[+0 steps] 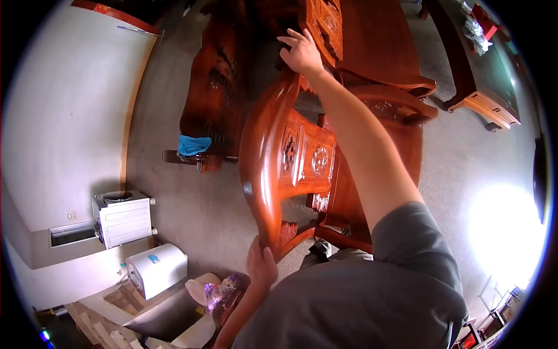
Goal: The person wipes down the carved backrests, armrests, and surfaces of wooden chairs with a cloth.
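A polished red-brown carved wooden chair (pixel 264 151) stands in front of me, its thick curved top rail running from far to near. My left hand (pixel 261 266) is closed round the near end of that rail, thumb on top. My right hand (pixel 303 53) is at the far end, fingers stretched and spread; whether its palm touches the wood, I cannot tell. Carved openwork panels (pixel 319 160) fill the chair's back. Close beyond my right hand rises another carved wooden backrest (pixel 324 26).
To the left is a dark wooden slab table (pixel 212 87) with a blue cloth (pixel 193 145) at its near end. A white appliance (pixel 123 218) and a white cylindrical tank (pixel 157 269) stand lower left. A long wooden cabinet (pixel 482 75) is at upper right.
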